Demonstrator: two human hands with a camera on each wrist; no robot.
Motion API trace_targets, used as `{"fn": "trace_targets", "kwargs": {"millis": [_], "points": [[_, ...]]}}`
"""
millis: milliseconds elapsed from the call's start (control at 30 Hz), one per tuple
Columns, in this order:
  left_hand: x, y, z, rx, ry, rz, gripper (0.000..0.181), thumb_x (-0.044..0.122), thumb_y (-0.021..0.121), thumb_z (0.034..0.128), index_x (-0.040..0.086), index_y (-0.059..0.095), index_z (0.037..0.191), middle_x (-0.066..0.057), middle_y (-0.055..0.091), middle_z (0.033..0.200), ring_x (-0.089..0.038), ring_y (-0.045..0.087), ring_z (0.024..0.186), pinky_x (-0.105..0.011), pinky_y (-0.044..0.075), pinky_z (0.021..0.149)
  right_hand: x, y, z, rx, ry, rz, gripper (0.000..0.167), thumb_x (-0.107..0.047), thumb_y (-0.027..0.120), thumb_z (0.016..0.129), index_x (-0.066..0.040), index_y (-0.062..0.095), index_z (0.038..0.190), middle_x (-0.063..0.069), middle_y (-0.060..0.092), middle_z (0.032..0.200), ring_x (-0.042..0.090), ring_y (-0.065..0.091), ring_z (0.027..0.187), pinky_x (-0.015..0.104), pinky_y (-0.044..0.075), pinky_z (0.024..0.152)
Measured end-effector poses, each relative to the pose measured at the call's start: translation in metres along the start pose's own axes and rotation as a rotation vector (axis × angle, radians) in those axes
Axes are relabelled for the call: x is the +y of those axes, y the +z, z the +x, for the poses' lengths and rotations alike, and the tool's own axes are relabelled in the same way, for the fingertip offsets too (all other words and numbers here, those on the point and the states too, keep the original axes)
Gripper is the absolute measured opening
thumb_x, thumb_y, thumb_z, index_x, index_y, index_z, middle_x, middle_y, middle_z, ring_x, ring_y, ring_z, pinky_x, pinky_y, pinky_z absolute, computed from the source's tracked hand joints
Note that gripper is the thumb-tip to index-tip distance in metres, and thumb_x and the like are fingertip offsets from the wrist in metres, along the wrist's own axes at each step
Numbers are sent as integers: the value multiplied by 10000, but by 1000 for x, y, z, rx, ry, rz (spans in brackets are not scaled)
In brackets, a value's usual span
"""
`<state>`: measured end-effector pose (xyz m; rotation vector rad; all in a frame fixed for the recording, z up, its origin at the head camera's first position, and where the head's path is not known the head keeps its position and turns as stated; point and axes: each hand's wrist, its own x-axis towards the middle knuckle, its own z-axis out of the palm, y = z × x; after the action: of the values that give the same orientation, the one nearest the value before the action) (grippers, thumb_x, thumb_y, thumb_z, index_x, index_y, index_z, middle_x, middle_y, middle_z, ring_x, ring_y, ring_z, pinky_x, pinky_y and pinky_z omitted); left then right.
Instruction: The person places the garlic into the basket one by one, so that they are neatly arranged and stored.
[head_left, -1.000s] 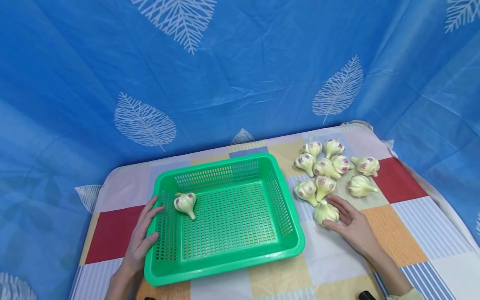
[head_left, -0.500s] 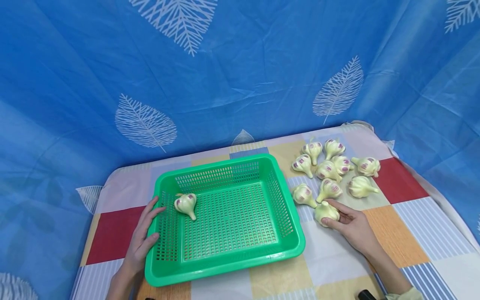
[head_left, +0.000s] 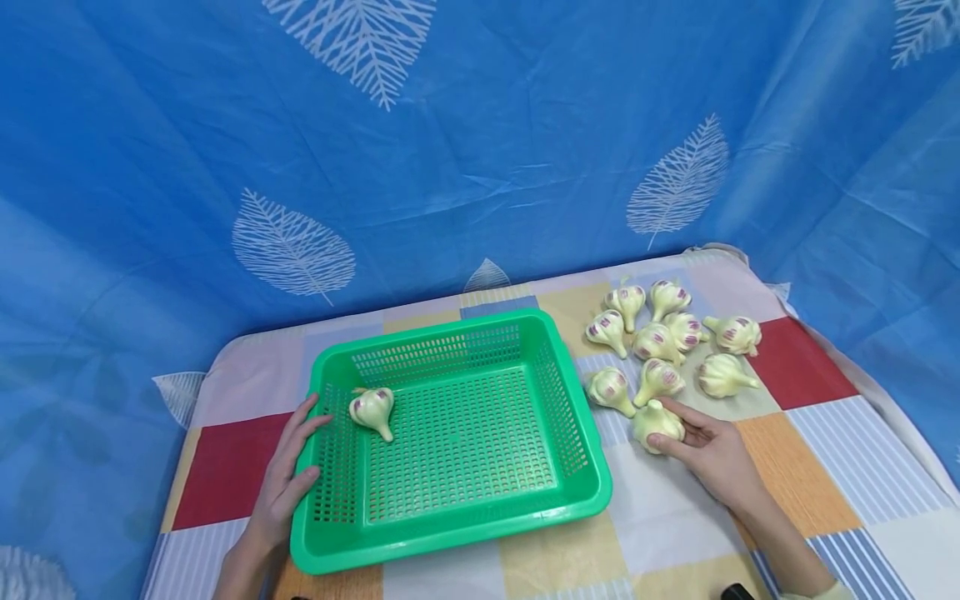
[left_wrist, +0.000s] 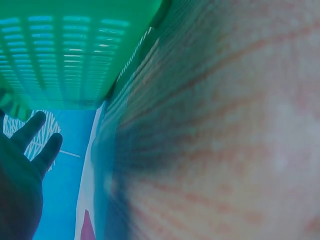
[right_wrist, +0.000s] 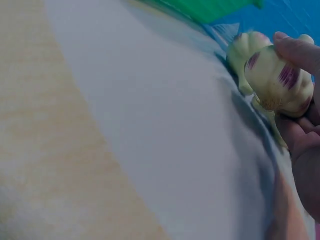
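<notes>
My right hand (head_left: 712,458) pinches a garlic bulb (head_left: 657,427) between thumb and fingers, at the near end of a group of bulbs. In the right wrist view the held bulb (right_wrist: 277,80) turns its root end and purple streaks to the camera. Two bulbs lie just beyond it, one at left (head_left: 611,390) and one behind (head_left: 658,381). My left hand (head_left: 279,483) rests against the left rim of a green plastic basket (head_left: 450,543), its fingers fairly straight. One garlic bulb (head_left: 372,411) lies inside, by the basket's left wall.
Several more garlic bulbs (head_left: 656,342) lie farther back on the right side of the table. A checked, patchwork-patterned cloth (head_left: 555,554) covers the tabletop. Blue curtains (head_left: 487,167) with white leaf prints hang behind and at both sides. Small black objects (head_left: 737,592) show at the bottom edge.
The bulb in my right hand has tipped up slightly and shifted a little right. Neighbouring bulbs moved slightly between the first two frames. My left hand and the basket stay put.
</notes>
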<state>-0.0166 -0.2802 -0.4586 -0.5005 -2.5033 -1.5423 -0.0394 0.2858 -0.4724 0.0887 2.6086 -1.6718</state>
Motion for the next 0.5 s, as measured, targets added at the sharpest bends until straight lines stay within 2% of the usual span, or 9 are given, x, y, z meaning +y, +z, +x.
{"fn": "trace_targets", "kwargs": {"millis": [100, 133, 300, 400, 500], "points": [[-1, -1, 0, 7, 1, -2, 571, 59, 464, 881, -17, 456, 1447, -132, 185, 1641, -204, 195, 1465, -190, 407, 982, -7, -1, 1, 2, -14, 10, 649, -219, 828, 853, 12, 573, 1402, -85, 626, 1251, -61, 619, 968, 156, 512, 702], [-1, -1, 0, 6, 1, -4, 572, 62, 465, 882, -18, 453, 1449, -134, 184, 1641, -202, 195, 1463, -191, 413, 977, -10, -2, 1, -1, -25, 17, 647, -209, 823, 857, 17, 566, 1406, -83, 627, 1264, -63, 618, 982, 152, 513, 714], [-3, 0, 0, 2, 6, -18, 576, 67, 463, 884, -15, 450, 1454, -133, 178, 1643, -207, 194, 1464, -200, 426, 973, -27, -6, 5, -13, -120, 34, 621, -110, 810, 858, 50, 553, 1401, 115, 585, 1402, -66, 594, 1093, 153, 518, 801], [-4, 1, 0, 4, 9, -17, 570, 70, 459, 886, -28, 450, 1448, -135, 180, 1642, -202, 194, 1464, -197, 422, 975, -38, -8, 8, -26, -145, 9, 620, -108, 808, 860, 38, 553, 1406, 143, 568, 1420, -81, 580, 1099, 148, 516, 802], [-5, 3, -1, 5, 12, -15, 566, 74, 456, 889, -32, 448, 1445, -134, 179, 1643, -197, 195, 1464, -195, 417, 977, -49, -11, 11, -31, -145, -35, 620, -146, 815, 859, 9, 567, 1406, 138, 584, 1396, -76, 597, 1041, 149, 525, 759]]}}
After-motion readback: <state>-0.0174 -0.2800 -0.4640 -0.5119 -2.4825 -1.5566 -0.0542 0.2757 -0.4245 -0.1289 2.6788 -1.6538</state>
